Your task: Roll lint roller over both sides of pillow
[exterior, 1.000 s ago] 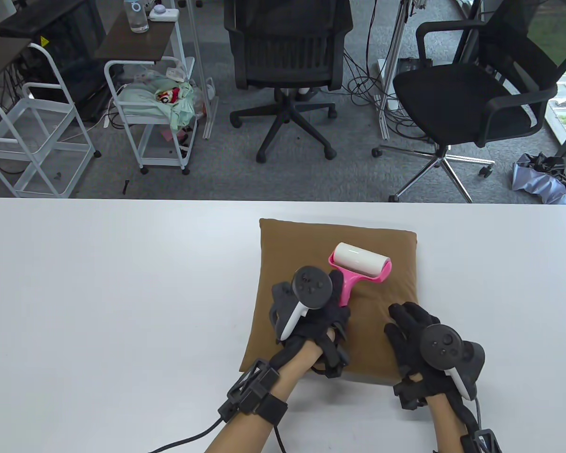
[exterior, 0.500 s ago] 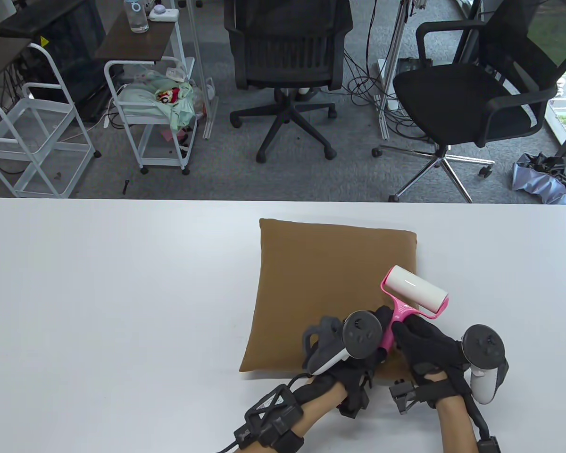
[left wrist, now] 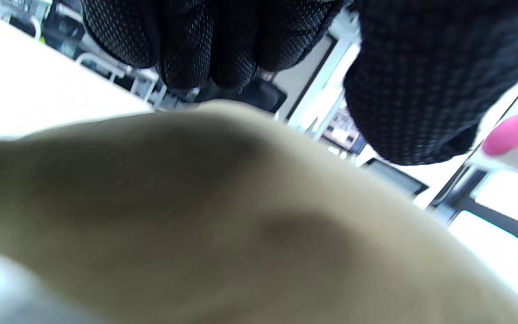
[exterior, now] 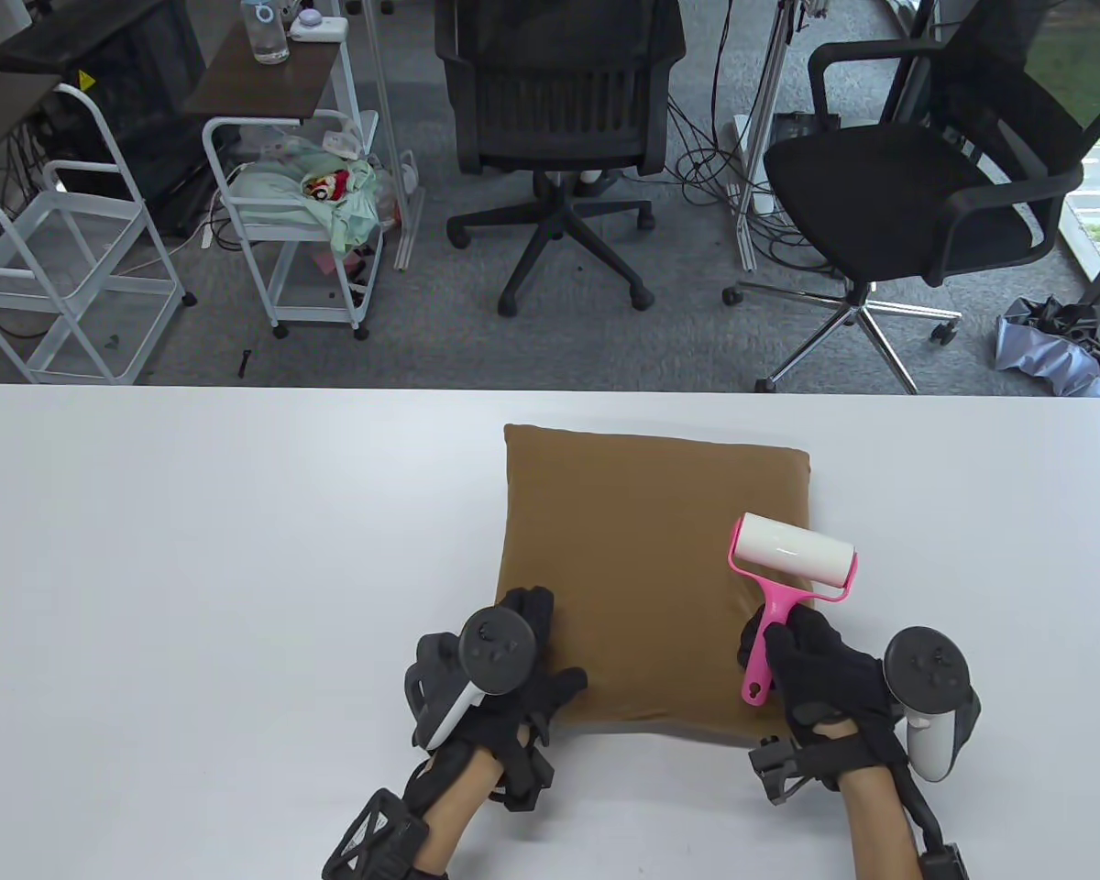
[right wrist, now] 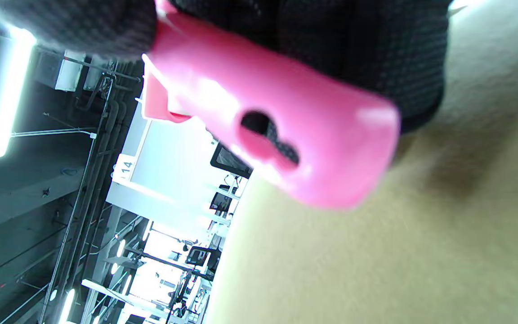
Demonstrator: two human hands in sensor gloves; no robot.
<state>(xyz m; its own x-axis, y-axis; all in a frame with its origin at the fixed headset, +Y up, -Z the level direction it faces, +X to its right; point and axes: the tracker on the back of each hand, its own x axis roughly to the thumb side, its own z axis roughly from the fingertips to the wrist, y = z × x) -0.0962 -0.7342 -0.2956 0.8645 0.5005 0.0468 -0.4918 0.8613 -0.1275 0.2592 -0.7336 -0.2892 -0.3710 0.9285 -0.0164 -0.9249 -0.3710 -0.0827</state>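
A brown square pillow (exterior: 642, 541) lies flat on the white table (exterior: 192, 550). My right hand (exterior: 816, 665) grips the pink handle of a lint roller (exterior: 788, 559), whose white roll rests on the pillow near its right edge. The handle (right wrist: 277, 135) fills the right wrist view, over the pillow (right wrist: 376, 252). My left hand (exterior: 527, 678) rests with spread fingers on the pillow's near left corner. In the left wrist view the fingers (left wrist: 205, 40) hang over the blurred pillow (left wrist: 196, 216).
Two black office chairs (exterior: 559, 119) and white wire carts (exterior: 293, 211) stand on the floor beyond the table's far edge. White tabletop lies to the left of the pillow.
The lint roller passed from my left hand to my right hand. My left hand moved left to the pillow's near left corner. The roller now sits on the pillow's right side.
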